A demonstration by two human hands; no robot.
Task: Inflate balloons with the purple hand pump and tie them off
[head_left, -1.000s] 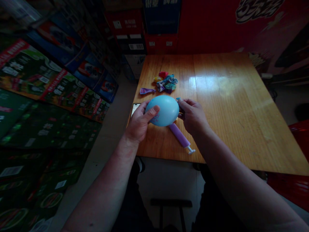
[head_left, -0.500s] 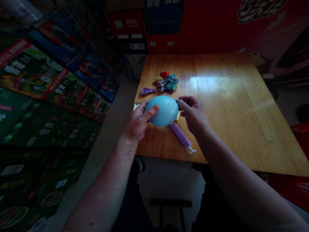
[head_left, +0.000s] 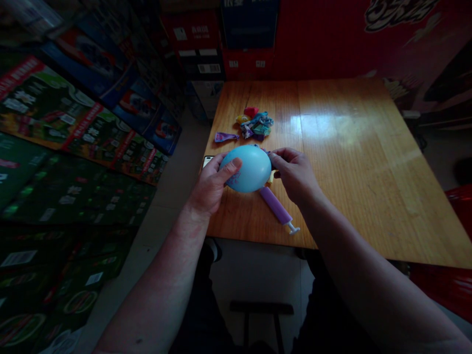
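An inflated light-blue balloon (head_left: 249,168) with a pink print is held above the table's near left part. My left hand (head_left: 217,179) wraps round its left side, thumb on top. At the balloon's right end, my right hand (head_left: 291,169) pinches with thumb and fingers where the neck would be; the neck itself is hidden by the fingers. A purple balloon pump (head_left: 276,205) with a white handle lies on the table below the balloon. Something pale yellow (head_left: 271,177) shows partly behind the balloon. Under my left hand, a phone (head_left: 207,160) is mostly covered.
A heap of uninflated balloons (head_left: 258,123) lies farther back on the wooden table (head_left: 361,172), with a purple packet-like piece (head_left: 225,137) beside it. Stacked green cartons (head_left: 73,187) line the left; a dark stool (head_left: 261,309) stands below.
The balloon has shifted very slightly to the left and turned a little in my hands. My right fingers have closed in nearer to its right end.
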